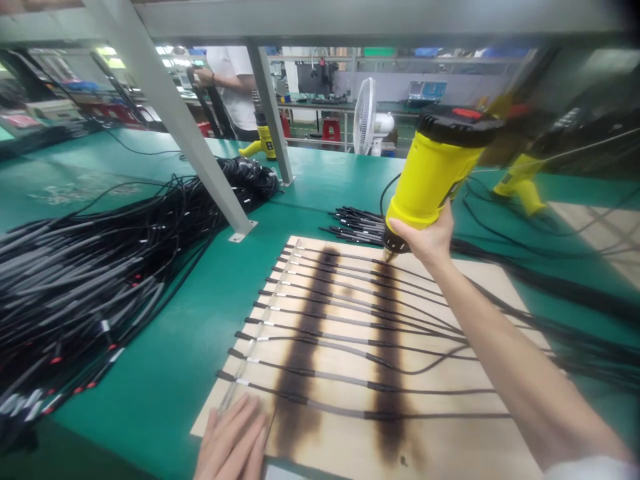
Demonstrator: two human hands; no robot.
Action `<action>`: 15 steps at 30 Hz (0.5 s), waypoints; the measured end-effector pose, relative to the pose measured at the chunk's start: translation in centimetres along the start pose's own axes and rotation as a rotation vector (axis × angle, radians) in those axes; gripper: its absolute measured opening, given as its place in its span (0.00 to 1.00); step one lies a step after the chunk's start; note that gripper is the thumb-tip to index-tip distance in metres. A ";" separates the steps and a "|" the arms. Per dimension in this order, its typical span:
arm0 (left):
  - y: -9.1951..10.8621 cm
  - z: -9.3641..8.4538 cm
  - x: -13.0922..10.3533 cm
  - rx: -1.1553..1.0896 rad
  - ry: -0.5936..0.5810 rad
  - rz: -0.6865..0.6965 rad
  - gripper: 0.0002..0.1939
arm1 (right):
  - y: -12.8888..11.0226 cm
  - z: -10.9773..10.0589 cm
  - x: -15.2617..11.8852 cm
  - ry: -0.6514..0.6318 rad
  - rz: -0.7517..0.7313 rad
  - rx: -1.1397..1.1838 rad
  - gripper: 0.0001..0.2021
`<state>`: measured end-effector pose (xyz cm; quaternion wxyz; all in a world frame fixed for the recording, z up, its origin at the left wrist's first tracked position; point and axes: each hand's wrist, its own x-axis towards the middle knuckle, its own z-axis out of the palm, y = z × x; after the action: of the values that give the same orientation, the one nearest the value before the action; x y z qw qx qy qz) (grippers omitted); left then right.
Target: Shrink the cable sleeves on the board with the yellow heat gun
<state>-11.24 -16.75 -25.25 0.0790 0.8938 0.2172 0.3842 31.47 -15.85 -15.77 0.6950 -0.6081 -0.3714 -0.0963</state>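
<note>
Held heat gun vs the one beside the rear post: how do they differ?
The held heat gun tilts nozzle-down over the wooden board; the standing heat gun is upright on the green tabletop. The right hand covers most of the held heat gun's handle; the standing heat gun's shows. Both are yellow and black.

Bright indoor lt.; edges blurry w/ stretch, top-R cnr. dark.

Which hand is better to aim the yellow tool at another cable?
Probably the right hand: it grips the yellow tool, whose nozzle points at the cables. The left hand lies by a corner of the board.
</note>
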 end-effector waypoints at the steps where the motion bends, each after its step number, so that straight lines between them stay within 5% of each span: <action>1: 0.0 -0.1 -0.1 0.002 -0.005 -0.002 0.20 | -0.7 0.0 -0.2 -0.017 -0.004 -0.005 0.38; 7: 1.6 -2.4 2.1 0.081 -0.023 0.017 0.26 | -7.8 -0.5 -2.0 -0.366 -0.028 -0.103 0.37; 13: 3.7 -5.7 10.3 0.450 0.217 0.337 0.33 | -15.0 1.0 -4.4 -0.833 -0.237 -0.321 0.31; 15: 4.2 -6.1 13.4 0.539 0.179 0.390 0.28 | -16.5 2.0 -5.3 -0.990 -0.346 -0.414 0.27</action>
<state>-6.09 -14.66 -10.99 -0.2542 0.8700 0.1419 0.3979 17.30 -19.72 -6.41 0.2779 -0.6348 -0.7208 0.0171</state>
